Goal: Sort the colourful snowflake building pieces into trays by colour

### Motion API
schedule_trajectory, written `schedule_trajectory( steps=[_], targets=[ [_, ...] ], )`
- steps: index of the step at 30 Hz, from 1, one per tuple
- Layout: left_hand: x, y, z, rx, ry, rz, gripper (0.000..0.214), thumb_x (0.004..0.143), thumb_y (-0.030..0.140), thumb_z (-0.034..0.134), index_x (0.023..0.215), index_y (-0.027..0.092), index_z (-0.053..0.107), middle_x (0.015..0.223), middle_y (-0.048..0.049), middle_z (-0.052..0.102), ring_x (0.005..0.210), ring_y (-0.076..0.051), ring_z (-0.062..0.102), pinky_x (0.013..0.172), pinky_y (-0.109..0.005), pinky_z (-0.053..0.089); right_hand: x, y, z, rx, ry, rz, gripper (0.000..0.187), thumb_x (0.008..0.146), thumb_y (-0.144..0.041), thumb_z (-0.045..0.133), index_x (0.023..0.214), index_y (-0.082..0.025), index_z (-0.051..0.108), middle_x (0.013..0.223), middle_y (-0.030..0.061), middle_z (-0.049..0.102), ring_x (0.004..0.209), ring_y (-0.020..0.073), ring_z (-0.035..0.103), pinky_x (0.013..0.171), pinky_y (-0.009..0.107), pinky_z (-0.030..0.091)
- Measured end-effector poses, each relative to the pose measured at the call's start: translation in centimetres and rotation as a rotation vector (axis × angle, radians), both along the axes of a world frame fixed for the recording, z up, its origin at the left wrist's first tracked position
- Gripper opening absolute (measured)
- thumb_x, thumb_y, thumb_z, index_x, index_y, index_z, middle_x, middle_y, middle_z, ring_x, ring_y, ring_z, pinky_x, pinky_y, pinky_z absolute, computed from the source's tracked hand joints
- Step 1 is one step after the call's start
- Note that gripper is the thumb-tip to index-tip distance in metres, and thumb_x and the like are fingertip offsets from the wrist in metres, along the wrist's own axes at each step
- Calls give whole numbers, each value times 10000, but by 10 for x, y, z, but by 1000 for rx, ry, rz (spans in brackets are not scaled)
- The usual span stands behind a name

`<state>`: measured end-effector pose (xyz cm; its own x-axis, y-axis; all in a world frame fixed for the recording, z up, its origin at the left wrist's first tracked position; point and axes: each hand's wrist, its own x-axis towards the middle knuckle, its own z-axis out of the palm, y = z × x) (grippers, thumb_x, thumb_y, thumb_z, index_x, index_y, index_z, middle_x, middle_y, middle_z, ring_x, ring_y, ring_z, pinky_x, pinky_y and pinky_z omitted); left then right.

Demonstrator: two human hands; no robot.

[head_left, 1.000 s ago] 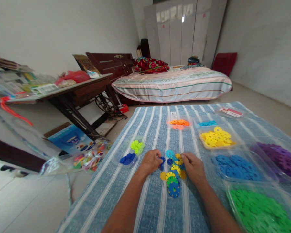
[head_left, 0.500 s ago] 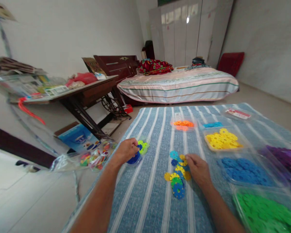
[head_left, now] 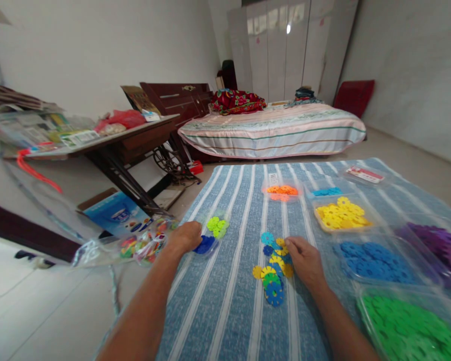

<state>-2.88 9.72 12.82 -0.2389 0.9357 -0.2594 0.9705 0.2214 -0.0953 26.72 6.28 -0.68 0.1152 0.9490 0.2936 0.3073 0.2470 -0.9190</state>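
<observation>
A loose pile of plastic snowflake discs (head_left: 272, 265), blue, yellow, green and teal, lies on a blue striped cloth (head_left: 225, 311). My right hand (head_left: 302, 260) rests on the pile's right side, fingers curled and pinching at a disc. My left hand (head_left: 184, 236) is out to the left at a small clear tray (head_left: 210, 235) with dark blue discs (head_left: 205, 244) and lime discs (head_left: 217, 225); its fingers are closed over the blue ones, and I cannot see whether they hold a piece.
Clear trays of sorted discs line the right: orange (head_left: 281, 190), yellow (head_left: 340, 213), blue (head_left: 372, 255), purple (head_left: 439, 245), green (head_left: 409, 326). A bag of mixed pieces (head_left: 135, 245) lies off the cloth's left edge. A table (head_left: 108, 138) and a bed (head_left: 274, 130) stand behind.
My left hand has left the central pile and gone left to the tray of dark blue and lime discs. My right hand has stayed on the pile.
</observation>
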Motion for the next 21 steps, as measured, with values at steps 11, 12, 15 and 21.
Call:
schedule_trajectory(
  steps=[11, 12, 15, 21],
  targets=[
    [81, -12, -7, 52, -203, -336, 194, 809, 225, 498, 801, 192, 689, 805, -16, 697, 775, -143, 617, 677, -217, 411, 0, 1, 1, 4, 9, -8, 263, 854, -358, 493, 793, -182, 679, 748, 17, 633, 717, 156, 580, 676, 258, 436],
    [94, -14, -15, 32, -261, -380, 190, 799, 227, 507, 785, 189, 692, 781, -16, 693, 759, -143, 618, 661, -217, 408, 0, 1, 1, 6, 9, -6, 263, 856, -355, 491, 794, -183, 679, 752, 18, 634, 720, 156, 580, 677, 257, 436],
    [125, -16, -40, 14, -305, -382, 181, 773, 286, 544, 774, 194, 701, 780, -34, 695, 775, -172, 630, 655, -240, 411, 0, 1, 1, 7, 4, -2, 257, 855, -346, 489, 795, -183, 678, 751, 18, 634, 711, 155, 576, 673, 257, 432],
    [142, -13, -69, 79, -326, -309, 141, 710, 257, 596, 788, 194, 696, 877, -68, 704, 881, -220, 636, 719, -278, 429, 0, 2, 2, 4, -13, -4, 264, 854, -350, 485, 771, -187, 675, 727, 14, 620, 690, 154, 562, 655, 260, 417]
  ],
)
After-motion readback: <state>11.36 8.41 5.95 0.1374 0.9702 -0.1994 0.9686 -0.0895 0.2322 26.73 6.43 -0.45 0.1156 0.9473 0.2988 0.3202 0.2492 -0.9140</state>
